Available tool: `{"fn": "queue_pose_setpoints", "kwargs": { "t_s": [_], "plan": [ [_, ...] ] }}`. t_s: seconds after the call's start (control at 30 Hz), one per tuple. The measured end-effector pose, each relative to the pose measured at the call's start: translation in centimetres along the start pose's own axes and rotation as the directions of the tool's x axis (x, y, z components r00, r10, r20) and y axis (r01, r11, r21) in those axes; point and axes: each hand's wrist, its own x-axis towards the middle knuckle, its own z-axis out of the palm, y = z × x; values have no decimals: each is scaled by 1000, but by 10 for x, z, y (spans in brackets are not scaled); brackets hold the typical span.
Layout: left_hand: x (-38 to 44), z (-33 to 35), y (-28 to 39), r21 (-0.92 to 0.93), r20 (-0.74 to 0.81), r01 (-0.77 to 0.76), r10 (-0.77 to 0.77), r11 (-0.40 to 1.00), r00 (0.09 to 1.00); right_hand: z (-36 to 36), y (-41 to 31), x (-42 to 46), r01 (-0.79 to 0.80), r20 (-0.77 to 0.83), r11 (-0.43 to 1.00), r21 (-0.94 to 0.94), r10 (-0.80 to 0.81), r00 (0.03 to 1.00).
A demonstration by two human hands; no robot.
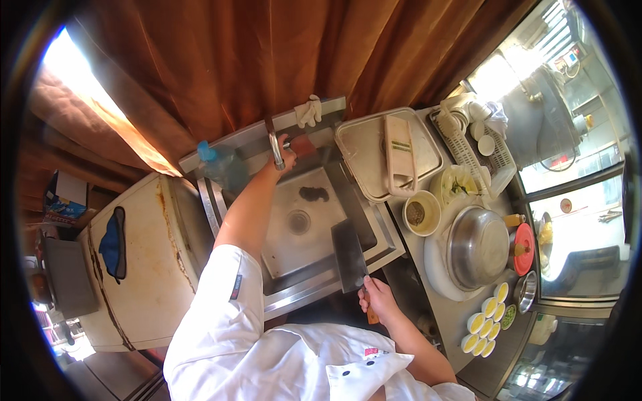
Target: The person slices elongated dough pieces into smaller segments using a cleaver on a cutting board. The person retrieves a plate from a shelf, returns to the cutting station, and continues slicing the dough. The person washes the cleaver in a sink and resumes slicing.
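Note:
A wooden-handled cleaver (pixel 349 255) is gripped in my right hand (pixel 378 301), its dark, broad blade reaching over the front rim of a stainless steel sink (pixel 281 235). My left hand (pixel 288 156) is stretched across the sink to its back edge, behind the curved metal faucet (pixel 276 148). Its fingers close around a small metal tap handle (pixel 287 143), partly hidden by the hand. A reddish-brown cloth or pad (pixel 303 145) lies just right of those fingers. In the basin are a round drain (pixel 299 221) and a dark patch (pixel 313 194). No water stream is visible.
A blue-capped clear jug (pixel 223 165) stands left of the faucet; a glove (pixel 309 111) hangs behind. Rightward are a metal tray (pixel 361 165) with a grater (pixel 401 155), a tub (pixel 422 213), a steel bowl (pixel 479 248), a basket (pixel 496 165) and several yellow-filled cups (pixel 485 328).

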Motion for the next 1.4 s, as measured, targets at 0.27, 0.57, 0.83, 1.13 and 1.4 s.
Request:
{"fn": "queue_pose_setpoints", "kwargs": {
  "t_s": [0.27, 0.57, 0.83, 1.13, 1.4],
  "plan": [
    [-137, -67, -111, -86, -55, -91, 87, 992, 995, 21, -32, 76, -40, 165, 999, 22, 35, 986],
    [-398, -107, -140, -187, -99, 137, -157, 973, 983, 115, -54, 195, -36, 331, 997, 67, 12, 943],
    [-475, -85, -163, -329, -99, 186, -230, 926, 968, 129, -49, 194, 92, 292, 995, 37, -98, 951],
    [-460, -72, -149, -296, -37, 154, -172, 943, 984, 108, -53, 182, 144, 323, 984, -106, -103, 941],
    [-451, -69, -128, -266, -15, 195, -207, 944, 978, 111, -72, 146, 604, 545, -178, -777, -671, 503]
  ]
}}
